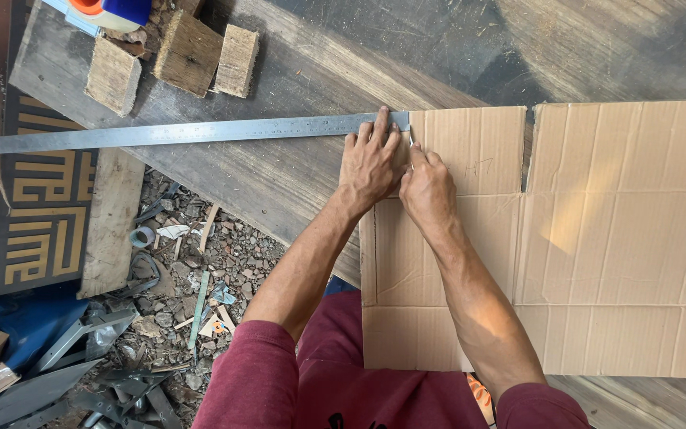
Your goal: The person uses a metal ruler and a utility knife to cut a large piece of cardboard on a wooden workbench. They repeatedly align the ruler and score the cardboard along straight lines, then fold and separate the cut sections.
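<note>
Item: flattened cardboard sheet (597,238), tan, creased into panels, lying on a dark, worn wooden tabletop (295,175) with its left edge near the middle of the view.

Item: long steel ruler (176,133), laid across the tabletop, its right end meeting the sheet's upper left corner.

Left hand (368,163): palm down, fingers spread flat, pinning the ruler's end and the cardboard corner.

Right hand (429,187): grip closed on a small tool at the sheet's edge; whether blade or pencil cannot be told.

Handling note: the line likely runs truest with firm downward pressure on the ruler, fingertips kept behind its edge, and the tool drawn steadily along it.

Nearby: three wood blocks (188,54); rubble and metal scraps on the floor (192,262).
</note>
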